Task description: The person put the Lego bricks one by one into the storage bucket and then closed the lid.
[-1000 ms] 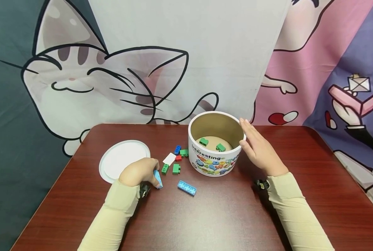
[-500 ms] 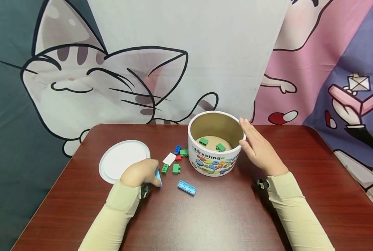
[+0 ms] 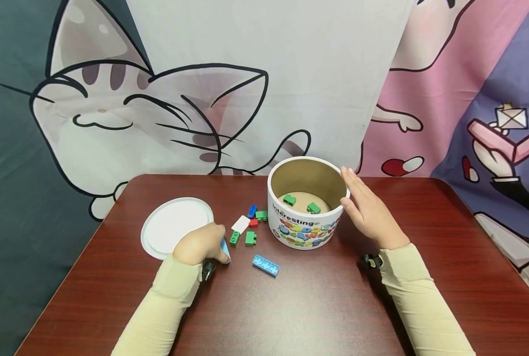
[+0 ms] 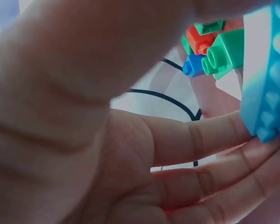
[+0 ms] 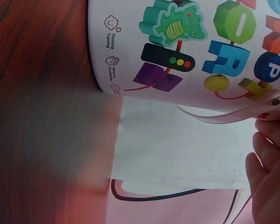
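Light blue plastic shows between the thumb and fingers of the left one of the person's two hands: the left hand (image 3: 199,244) pinches a studded light blue brick (image 3: 225,251), at eight o'clock from a white printed bucket (image 3: 306,227) on the reddish-brown bench (image 3: 326,301). Whether that brick touches the bench cannot be told. The right hand (image 3: 373,212), fingers straight, rests against the bucket's rim at three o'clock.

Twelve being the far edge, a second light blue brick (image 3: 266,266) lies loose at seven o'clock from the bucket, well apart from the held one. Near the bucket at about eight o'clock sits a small cluster round a flat white piece (image 3: 240,224): a dark blue brick (image 3: 252,211) between one and two o'clock from it, a green brick at two, a red brick (image 3: 253,223) at three, and further green bricks (image 3: 251,239) at five and between six and seven.

On the bucket's floor are two green blocks (image 3: 313,208), one towards nine o'clock, the other towards four. At nine o'clock from the bucket lies a white round disc (image 3: 172,217), its near edge partly behind the left hand.
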Motion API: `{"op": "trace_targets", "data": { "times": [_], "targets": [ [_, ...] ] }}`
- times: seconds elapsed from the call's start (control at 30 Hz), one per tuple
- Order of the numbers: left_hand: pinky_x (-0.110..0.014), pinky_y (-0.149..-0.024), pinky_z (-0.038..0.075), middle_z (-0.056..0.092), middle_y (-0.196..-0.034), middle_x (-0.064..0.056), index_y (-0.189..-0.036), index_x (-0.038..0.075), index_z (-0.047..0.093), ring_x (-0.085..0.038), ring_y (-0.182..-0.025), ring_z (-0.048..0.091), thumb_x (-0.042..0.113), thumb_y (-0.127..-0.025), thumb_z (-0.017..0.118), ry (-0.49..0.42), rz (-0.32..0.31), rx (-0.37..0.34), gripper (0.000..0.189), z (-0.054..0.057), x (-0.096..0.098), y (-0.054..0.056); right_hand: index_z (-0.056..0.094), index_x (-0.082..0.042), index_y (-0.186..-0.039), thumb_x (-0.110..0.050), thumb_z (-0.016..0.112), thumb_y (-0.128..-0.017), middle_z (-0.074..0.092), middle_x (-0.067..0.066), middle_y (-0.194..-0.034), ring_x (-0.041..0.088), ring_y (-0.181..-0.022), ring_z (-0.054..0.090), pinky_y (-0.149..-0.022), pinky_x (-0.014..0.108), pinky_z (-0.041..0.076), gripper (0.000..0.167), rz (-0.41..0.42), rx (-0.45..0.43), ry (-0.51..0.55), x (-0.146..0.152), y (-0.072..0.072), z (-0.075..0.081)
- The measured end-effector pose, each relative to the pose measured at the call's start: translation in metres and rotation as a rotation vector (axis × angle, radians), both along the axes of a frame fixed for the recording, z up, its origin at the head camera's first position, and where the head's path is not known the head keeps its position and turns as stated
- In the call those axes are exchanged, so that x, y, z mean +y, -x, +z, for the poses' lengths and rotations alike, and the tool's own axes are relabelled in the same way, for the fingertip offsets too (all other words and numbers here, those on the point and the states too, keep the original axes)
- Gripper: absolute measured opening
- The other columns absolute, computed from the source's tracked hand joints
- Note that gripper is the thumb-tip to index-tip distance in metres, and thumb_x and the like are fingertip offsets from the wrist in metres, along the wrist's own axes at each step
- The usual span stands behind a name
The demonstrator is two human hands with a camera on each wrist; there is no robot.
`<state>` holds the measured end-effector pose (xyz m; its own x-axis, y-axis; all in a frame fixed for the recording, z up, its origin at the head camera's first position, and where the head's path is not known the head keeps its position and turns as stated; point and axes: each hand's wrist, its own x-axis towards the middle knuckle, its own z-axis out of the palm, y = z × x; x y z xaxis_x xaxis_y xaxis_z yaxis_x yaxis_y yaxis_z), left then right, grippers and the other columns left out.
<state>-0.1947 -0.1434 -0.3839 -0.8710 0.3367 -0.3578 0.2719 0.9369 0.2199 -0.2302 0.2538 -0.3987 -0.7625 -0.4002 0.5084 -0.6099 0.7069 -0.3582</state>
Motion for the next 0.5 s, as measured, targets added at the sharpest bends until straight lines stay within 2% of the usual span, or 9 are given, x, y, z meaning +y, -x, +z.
{"op": "trace_targets", "data": {
  "times": [0.13,0.27,0.33,0.5],
  "targets": [
    [-0.034,-0.071,0.051,0.059,-0.081,-0.004,-0.094,0.001,0.062,-0.018,-0.074,0.054,0.024,-0.073,0.089,-0.013,0.003,0.014,0.041,0.002,-0.004,0.001,0.031,-0.004,-0.158,-0.026,0.056,-0.103,0.032,0.015,-0.162,0.036,-0.151,0.026,-0.124,0.029,0.015,0.065,0.001,-0.005,0.001,-0.001,0.000,0.001],
    [-0.034,-0.074,0.052,0.059,-0.085,-0.007,-0.099,-0.002,0.063,-0.019,-0.078,0.055,0.023,-0.073,0.088,-0.069,0.001,0.075,0.044,0.005,-0.010,0.004,0.031,-0.005,-0.158,-0.027,0.056,-0.103,0.032,0.015,-0.163,0.032,-0.152,0.024,-0.124,0.029,0.015,0.064,-0.002,-0.006,-0.001,-0.001,0.000,0.001],
    [-0.035,-0.077,0.053,0.059,-0.089,-0.009,-0.103,-0.004,0.063,-0.020,-0.081,0.056,0.023,-0.073,0.087,-0.110,-0.012,0.110,0.047,0.007,-0.013,0.006,0.030,-0.005,-0.159,-0.029,0.054,-0.104,0.032,0.015,-0.163,0.032,-0.152,0.024,-0.124,0.029,0.014,0.064,-0.004,-0.005,0.000,-0.001,0.000,0.000],
    [-0.039,-0.086,0.053,0.062,-0.099,-0.013,-0.113,-0.005,0.064,-0.023,-0.089,0.058,0.027,-0.076,0.087,-0.197,-0.057,0.147,0.054,0.010,-0.020,0.010,0.031,-0.004,-0.158,-0.034,0.052,-0.105,0.032,0.016,-0.163,0.033,-0.152,0.025,-0.123,0.029,0.015,0.064,-0.004,-0.010,0.003,-0.001,-0.001,0.001]
  ]
}}
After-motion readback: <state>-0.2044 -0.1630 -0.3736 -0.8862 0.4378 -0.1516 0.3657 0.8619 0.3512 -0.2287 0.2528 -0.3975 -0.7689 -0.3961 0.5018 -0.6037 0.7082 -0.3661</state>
